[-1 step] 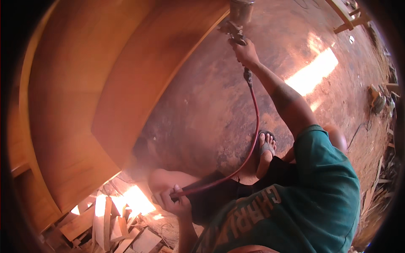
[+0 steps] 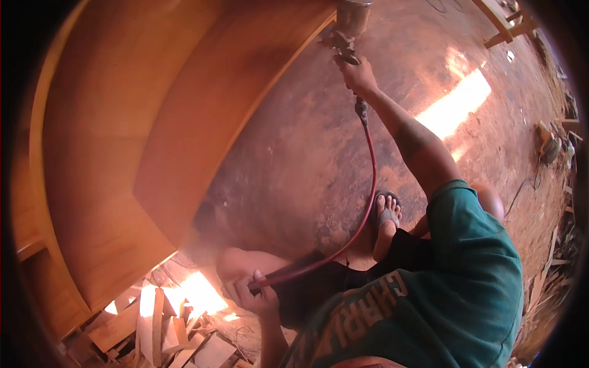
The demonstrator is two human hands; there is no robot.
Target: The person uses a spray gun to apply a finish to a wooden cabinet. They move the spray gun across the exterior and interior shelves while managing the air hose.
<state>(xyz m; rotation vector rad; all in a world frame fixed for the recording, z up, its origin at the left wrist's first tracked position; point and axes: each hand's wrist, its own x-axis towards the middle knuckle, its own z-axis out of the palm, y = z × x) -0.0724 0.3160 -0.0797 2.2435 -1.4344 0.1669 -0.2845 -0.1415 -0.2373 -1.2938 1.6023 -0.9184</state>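
spray-gun cup point(image 2: 353, 18): cropped at top | wooden furniture point(image 2: 138, 141): cut off above

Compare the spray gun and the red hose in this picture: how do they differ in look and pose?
The spray gun is dull grey, while the hose is red. The gun is compact with a wide cup; the hose is long, thin and curved. The gun is in the outstretched right hand, whereas the hose is gripped by the left hand, near the knee. Both are hand-held, and they appear joined below the right hand.
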